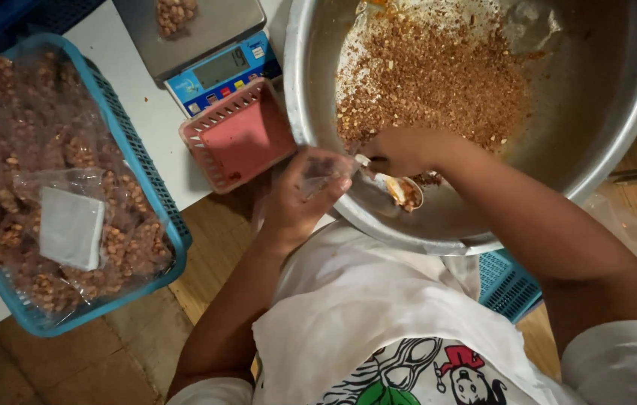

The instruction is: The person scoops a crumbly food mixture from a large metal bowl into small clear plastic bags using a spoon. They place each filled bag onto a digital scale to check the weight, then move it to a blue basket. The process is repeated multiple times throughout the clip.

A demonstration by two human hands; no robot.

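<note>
Wooden flooring is showing under a blue basket of packed bags; the left hand is pinching a clear bag open while the right hand, closed round a spoon, is tipping nut mix from the steel bowl; keeping the bag's mouth close under the spoon should limit spills.

A white table fills the upper left of the frame. On it lie a blue basket with filled bags, a scale and a small pink basket. Below is a wooden floor.
</note>
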